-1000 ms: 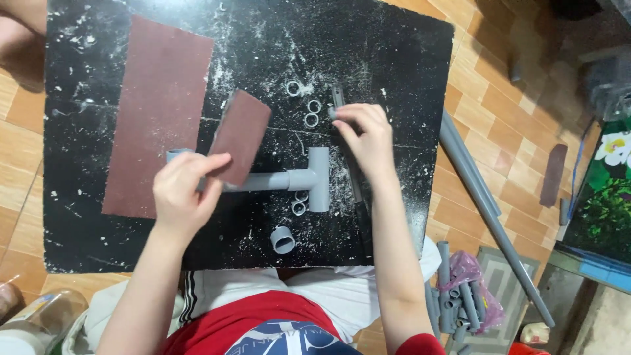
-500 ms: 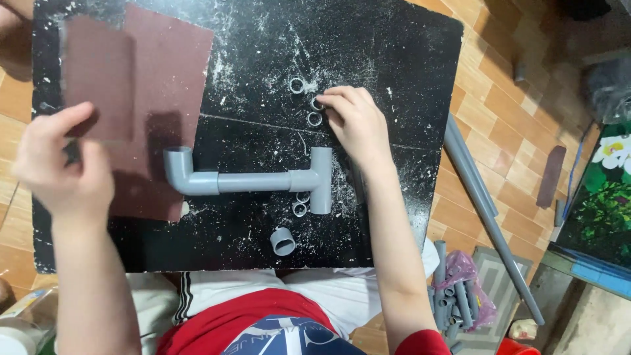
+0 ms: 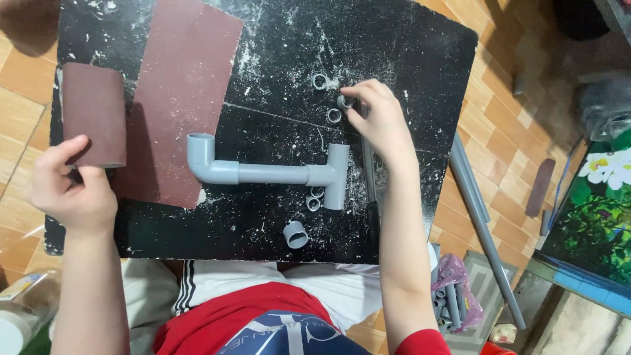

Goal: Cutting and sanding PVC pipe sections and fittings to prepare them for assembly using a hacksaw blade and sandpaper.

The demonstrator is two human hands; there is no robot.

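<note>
Right hand (image 3: 380, 121) half closed, fingertips pinching a small grey ring (image 3: 344, 101) on the black board (image 3: 420, 59), between two other rings (image 3: 320, 81) close by. Left hand (image 3: 71, 190) clenched on the lower edge of a curled brown sandpaper piece (image 3: 94, 113) at the board's left side. Beside it, a large flat sandpaper sheet (image 3: 184, 92). In the middle, a grey pipe assembly (image 3: 263, 173) with elbow and tee, lying flat, well apart from both hands. Near the tee, more rings and a short coupling (image 3: 296, 234). On the floor at right, a long grey pipe (image 3: 483, 223).
</note>
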